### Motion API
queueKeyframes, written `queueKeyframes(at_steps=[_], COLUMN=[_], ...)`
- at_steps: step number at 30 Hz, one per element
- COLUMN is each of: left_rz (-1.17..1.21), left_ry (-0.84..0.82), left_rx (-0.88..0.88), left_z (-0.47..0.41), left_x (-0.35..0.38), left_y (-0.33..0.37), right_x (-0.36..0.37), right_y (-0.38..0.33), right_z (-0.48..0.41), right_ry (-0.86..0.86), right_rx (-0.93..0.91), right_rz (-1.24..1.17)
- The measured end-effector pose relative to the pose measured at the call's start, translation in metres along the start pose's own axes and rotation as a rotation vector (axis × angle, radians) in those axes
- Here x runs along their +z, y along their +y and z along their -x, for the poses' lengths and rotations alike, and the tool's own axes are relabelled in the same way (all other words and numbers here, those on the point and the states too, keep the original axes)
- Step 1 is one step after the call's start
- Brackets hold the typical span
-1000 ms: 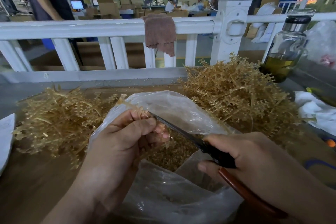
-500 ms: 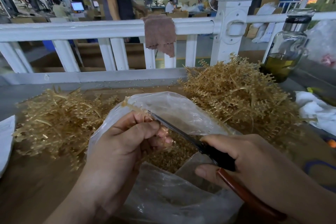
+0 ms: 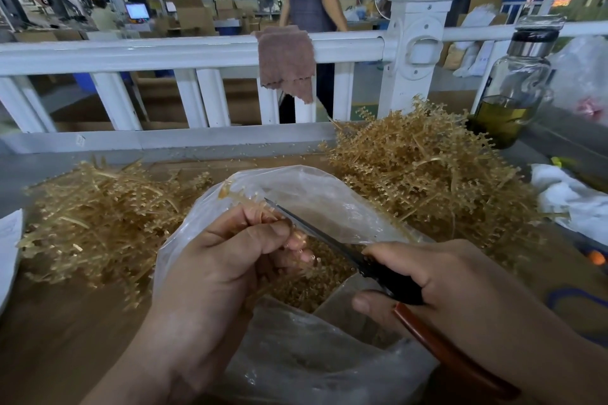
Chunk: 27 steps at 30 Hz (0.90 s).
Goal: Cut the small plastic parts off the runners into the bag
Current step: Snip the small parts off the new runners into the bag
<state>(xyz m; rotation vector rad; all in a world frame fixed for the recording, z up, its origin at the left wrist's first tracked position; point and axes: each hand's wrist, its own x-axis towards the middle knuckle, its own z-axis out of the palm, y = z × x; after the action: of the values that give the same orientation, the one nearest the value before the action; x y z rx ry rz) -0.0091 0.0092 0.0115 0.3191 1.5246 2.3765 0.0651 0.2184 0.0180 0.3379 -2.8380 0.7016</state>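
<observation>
Over the bag [image 3: 329, 189], left hand [image 3: 214, 266] fingers [image 3: 255, 219] pinch a runner [image 3: 237, 196]; right hand [image 3: 467, 289] grips scissors [image 3: 332, 242].

L hand [image 3: 214, 260] & R hand [image 3: 460, 286] both bare, nails trimmed short.

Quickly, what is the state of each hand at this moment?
Left hand: closed, pinching a runner over the bag.
Right hand: closed, gripping the cutting tool.

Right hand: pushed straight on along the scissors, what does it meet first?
Probably the runner pinched in the left hand; the scissors held by the right hand point at it, tips beside the left fingers. Depth is unclear.
</observation>
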Motion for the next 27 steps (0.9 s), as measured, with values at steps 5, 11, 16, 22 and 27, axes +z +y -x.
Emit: queueKeyframes(at_steps=[5,11,16,22,27], left_rz=[-0.007,0.008,0.003,-0.052,-0.059], left_ry=[0.003,-0.003,0.032,0.094,0.112], left_rx=[0.003,0.008,0.006,0.12,0.219], left_z=[0.001,0.0007,-0.0001,-0.0006,0.0009], left_x=[0.0015,0.0023,0.0015,0.0041,0.0037], left_y=[0.001,0.0011,-0.0009,-0.0008,0.0], right_x=[-0.0008,-0.0006,0.0006,0.0021,0.0035], right_y=[-0.001,-0.0024,0.0014,0.0061,0.0053], right_z=[0.0002,-0.0005,-0.0018,-0.0017,-0.0022], right_ry=[-0.004,0.004,-0.016,-0.016,-0.003], right_rx=[-0.003,-0.007,0.001,0.013,0.031], right_rz=[0.007,0.0,-0.029,-0.025,-0.036])
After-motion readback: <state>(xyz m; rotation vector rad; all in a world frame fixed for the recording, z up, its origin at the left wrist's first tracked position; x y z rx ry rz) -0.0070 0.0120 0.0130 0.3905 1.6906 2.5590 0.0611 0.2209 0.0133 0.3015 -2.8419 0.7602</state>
